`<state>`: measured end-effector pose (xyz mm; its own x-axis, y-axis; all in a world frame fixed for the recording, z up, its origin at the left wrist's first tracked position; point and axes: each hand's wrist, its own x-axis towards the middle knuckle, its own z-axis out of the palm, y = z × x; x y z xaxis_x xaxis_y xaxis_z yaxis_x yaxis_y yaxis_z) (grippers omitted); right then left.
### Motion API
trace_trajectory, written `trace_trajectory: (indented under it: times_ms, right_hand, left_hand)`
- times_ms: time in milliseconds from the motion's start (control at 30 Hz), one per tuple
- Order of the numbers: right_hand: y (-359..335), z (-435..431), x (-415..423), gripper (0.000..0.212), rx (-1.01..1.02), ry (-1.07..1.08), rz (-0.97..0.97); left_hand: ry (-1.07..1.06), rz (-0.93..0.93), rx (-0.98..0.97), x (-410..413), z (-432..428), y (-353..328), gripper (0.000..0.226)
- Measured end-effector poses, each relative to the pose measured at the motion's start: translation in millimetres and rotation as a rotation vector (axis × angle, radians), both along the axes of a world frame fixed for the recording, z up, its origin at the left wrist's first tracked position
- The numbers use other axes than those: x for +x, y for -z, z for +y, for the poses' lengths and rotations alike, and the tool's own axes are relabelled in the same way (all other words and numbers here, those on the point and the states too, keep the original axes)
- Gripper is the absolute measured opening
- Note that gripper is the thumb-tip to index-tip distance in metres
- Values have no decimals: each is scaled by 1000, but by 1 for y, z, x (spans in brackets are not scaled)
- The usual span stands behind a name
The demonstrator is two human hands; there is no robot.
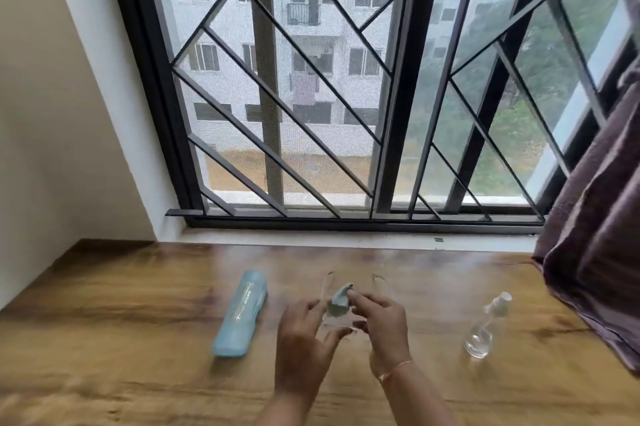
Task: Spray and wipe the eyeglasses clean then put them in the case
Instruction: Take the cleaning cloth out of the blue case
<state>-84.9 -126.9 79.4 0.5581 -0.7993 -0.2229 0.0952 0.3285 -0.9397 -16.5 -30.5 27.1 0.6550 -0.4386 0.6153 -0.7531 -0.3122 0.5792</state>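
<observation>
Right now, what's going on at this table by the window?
A person is wiping a pair of clear eyeglasses. The left hand holds the eyeglasses just above the wooden table, while the right hand pinches a small teal cloth against them. The blue case lies closed on the table to the left, and the spray bottle stands to the right; neither is being touched. The eyeglasses are not yet in the case.
</observation>
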Motion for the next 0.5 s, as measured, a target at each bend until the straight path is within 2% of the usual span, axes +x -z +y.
trace_trajectory:
  times_ms: [200,300,367,467,500]
  right_hand:
    - [-5,-1,-4,7,-179,-55,23]
    - [-6,-9,-6,10,-303,-47,49]
    - [-7,-15,-7,11,-358,-38,81]
    - [-11,-29,-11,14,-431,-46,134]
    - [-14,-33,-12,16,-442,-69,143]
  left_hand:
    - [63,81,-73,3,-15,-25,15]
    - [113,212,-136,6,-17,-35,10]
    - [107,376,-202,9,-17,-42,10]
    - [146,776,-327,15,-18,-53,29]
    - [188,914,-375,18,-19,-56,28]
